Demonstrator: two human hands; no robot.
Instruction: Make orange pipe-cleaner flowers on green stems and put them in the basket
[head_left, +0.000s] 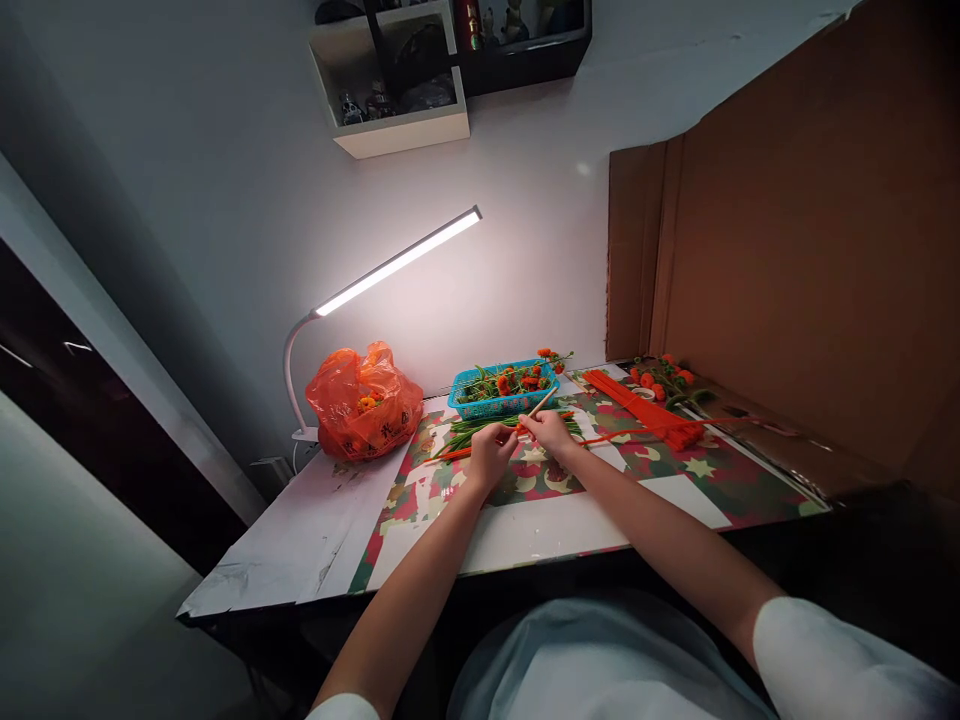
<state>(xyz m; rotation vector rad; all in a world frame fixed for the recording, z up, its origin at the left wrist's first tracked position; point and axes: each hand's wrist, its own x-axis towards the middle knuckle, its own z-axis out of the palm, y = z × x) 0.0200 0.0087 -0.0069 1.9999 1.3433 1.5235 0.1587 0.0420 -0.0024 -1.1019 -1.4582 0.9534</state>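
Observation:
My left hand [493, 450] and my right hand [549, 432] meet above the middle of the table, fingers pinched close together. A thin pale stick [543, 402] slants up out of my right hand. Between the fingertips shows a bit of orange, apparently a fuzzy stem like a pipe cleaner; my fingers hide most of it. Under and behind my hands lies a bundle of green stems [466, 434]. One orange stem [454, 456] lies beside my left hand, and another long orange strand [622, 436] runs off to the right.
Behind my hands stands a blue basket [491, 406] of orange flowers. An orange plastic bag [364, 405] sits at left by a lit clip lamp [397, 262]. At right lie a bundle of orange stems [645, 410] and more flowers [660, 380], near a cardboard sheet [787, 250].

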